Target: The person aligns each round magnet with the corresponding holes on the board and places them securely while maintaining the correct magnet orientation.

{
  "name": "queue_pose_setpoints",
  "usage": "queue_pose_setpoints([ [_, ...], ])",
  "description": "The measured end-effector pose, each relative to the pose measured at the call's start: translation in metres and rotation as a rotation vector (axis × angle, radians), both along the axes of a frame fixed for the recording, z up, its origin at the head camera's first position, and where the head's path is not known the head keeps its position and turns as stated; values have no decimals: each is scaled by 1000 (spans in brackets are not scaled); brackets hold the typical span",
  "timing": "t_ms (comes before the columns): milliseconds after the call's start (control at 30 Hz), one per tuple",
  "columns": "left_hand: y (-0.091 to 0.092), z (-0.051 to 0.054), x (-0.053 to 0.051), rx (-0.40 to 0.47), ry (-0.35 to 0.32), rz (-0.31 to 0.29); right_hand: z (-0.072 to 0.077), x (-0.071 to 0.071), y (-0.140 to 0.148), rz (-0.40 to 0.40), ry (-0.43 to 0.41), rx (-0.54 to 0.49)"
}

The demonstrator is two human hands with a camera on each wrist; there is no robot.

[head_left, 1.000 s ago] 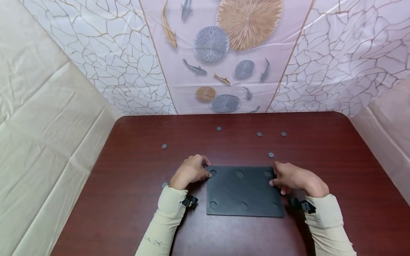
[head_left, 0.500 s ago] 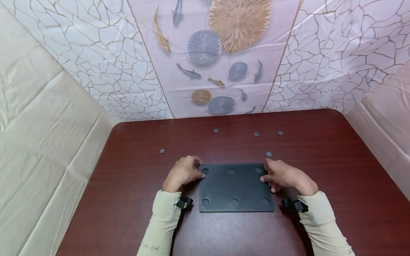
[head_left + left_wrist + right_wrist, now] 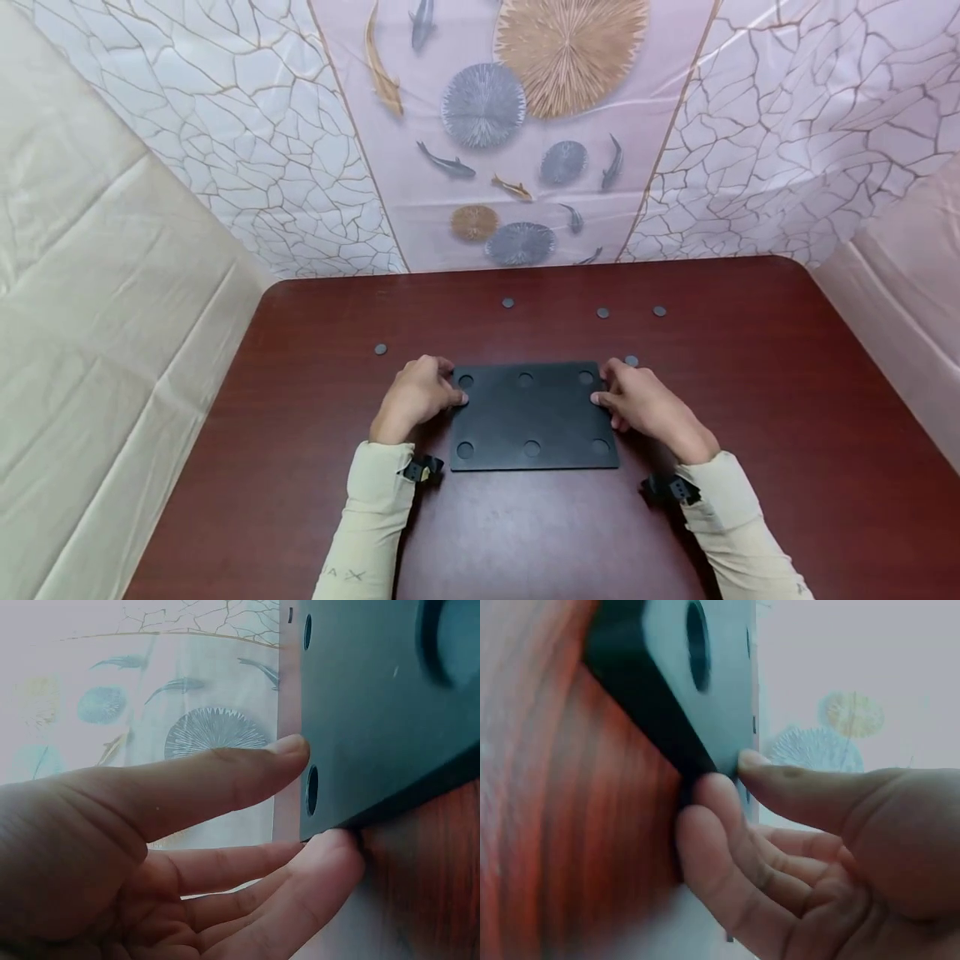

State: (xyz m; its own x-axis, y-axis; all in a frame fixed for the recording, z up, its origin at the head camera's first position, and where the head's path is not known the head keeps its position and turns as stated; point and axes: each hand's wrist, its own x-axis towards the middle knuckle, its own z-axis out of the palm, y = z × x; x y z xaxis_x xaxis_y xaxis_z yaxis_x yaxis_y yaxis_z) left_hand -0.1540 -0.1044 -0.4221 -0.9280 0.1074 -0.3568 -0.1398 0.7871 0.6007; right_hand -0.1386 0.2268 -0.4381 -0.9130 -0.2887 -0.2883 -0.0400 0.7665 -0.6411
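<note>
A dark grey rectangular board (image 3: 534, 417) with several shallow round recesses lies between both hands in the head view. My left hand (image 3: 417, 393) pinches its left edge close to the far corner. In the left wrist view the thumb (image 3: 225, 780) rests on the top face, with fingertips at the edge. Opposite, my right hand (image 3: 647, 406) pinches the right edge in the same way. The right wrist view shows two fingertips against the board's side wall (image 3: 641, 690), low over the wood. Whether the board touches the table everywhere cannot be told.
Small grey discs lie scattered on the reddish-brown table (image 3: 300, 500): one disc (image 3: 381, 349) at left, several toward the back, such as a disc (image 3: 508, 303). Another disc (image 3: 632, 361) sits right behind the right hand. A patterned cloth (image 3: 517, 150) hangs behind the table.
Both hands have moved the board to the left and farther from the body, keeping their pinch. A disc seen beside the left wrist a second ago is now hidden. The head view shifted slightly.
</note>
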Motion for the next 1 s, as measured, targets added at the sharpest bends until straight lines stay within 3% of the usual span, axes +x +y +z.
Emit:
queue_pose_setpoints([
  [167,0,-6,3,18,-1,-7,-6,5,-5,-65,37,10],
  [367,-2,-9,-1,22,-3,7,-14,1,-14,-126,101,-30],
  [700,-2,-13,-4,10,29,72,-23,-5,-23,-209,206,-74],
  [1000,-8,-17,-2,77,101,80,-24,-2,-20,-211,314,-103],
])
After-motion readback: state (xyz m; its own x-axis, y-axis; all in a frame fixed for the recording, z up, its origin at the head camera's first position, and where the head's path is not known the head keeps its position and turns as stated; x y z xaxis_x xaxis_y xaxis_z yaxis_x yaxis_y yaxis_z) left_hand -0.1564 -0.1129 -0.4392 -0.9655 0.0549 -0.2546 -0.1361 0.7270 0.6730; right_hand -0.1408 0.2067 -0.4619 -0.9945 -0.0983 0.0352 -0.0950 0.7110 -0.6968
